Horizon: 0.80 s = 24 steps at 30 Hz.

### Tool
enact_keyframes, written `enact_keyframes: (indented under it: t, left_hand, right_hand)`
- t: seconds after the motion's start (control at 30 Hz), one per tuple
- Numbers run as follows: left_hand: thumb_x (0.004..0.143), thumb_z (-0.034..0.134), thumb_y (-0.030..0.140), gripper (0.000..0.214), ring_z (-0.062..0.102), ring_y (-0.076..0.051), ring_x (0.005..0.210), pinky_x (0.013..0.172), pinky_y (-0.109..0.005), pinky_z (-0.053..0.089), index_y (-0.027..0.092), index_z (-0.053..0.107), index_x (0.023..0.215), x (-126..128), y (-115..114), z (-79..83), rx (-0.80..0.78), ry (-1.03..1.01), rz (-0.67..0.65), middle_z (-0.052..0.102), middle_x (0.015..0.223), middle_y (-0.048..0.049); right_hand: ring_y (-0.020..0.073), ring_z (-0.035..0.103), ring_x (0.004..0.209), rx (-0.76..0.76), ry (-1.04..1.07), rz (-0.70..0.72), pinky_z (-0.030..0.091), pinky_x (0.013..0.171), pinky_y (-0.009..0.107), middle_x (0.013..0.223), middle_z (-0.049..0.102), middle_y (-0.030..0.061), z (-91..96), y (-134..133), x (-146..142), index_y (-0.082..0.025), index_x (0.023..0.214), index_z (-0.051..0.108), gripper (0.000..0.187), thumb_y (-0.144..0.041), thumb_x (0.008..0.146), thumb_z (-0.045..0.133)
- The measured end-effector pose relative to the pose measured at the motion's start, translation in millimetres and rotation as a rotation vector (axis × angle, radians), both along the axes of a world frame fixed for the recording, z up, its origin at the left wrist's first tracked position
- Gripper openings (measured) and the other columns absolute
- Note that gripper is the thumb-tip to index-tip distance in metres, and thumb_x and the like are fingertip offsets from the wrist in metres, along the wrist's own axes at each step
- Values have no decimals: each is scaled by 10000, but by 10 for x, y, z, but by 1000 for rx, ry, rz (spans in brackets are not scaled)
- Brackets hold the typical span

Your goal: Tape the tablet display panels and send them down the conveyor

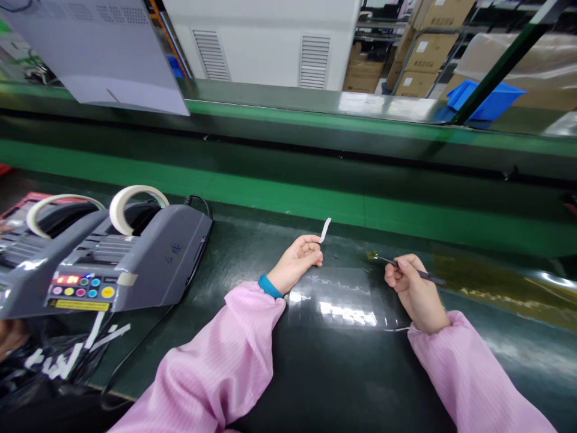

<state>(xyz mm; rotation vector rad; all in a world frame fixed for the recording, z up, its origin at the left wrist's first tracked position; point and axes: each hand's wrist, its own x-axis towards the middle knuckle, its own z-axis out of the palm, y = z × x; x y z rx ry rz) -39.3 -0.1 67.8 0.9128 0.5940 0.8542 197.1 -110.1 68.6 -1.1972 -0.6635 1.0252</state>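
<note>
My left hand (297, 261) is closed in a pinch on a short white strip of tape (325, 230) that sticks up from the fingertips. My right hand (412, 288) is closed around dark tweezers (408, 269), held like a pen. The tweezers' tip grips a small yellowish piece (372, 255) just above the dark bench mat (342, 361). Both hands hover over the mat, about a hand's width apart. Pink sleeves cover both arms.
A grey automatic tape dispenser (135, 258) with two tape rolls (126, 204) and coloured buttons sits at the left, its black cable trailing to the front edge. Cut tape strips (67, 355) lie below it. A green conveyor (315, 162) runs behind; cardboard boxes and a blue bin (489, 99) stand beyond.
</note>
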Motion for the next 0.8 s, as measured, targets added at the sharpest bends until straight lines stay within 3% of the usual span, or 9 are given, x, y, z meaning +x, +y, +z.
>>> enact_keyframes:
  t: [0.6, 0.7, 0.8]
  left_hand:
    - [756, 827, 260, 343, 593, -109, 728, 706, -276, 469, 168, 628, 1020, 0, -15, 33, -10, -16, -8, 575, 808, 18]
    - [754, 831, 275, 348, 597, -112, 736, 716, -279, 472, 169, 630, 1017, -5, -16, 45, -14, -15, -11, 574, 806, 18]
    - [748, 835, 290, 362, 597, -113, 735, 719, -280, 473, 167, 627, 1017, -6, -18, 49, -16, -12, -14, 573, 802, 21]
  right_hand:
    - [121, 529, 531, 13, -14, 6, 430, 511, 232, 635, 634, -25, -17, 8, 2, -252, 835, 591, 305, -474, 798, 796]
    - [129, 548, 529, 53, -115, 32, 431, 507, 245, 672, 659, -22, -34, -29, -18, -265, 954, 593, 265, -500, 893, 699]
    - [162, 632, 622, 106, -378, 182, 482, 565, 287, 833, 733, 26, -15, -95, -55, -273, 1134, 565, 220, -455, 1023, 512]
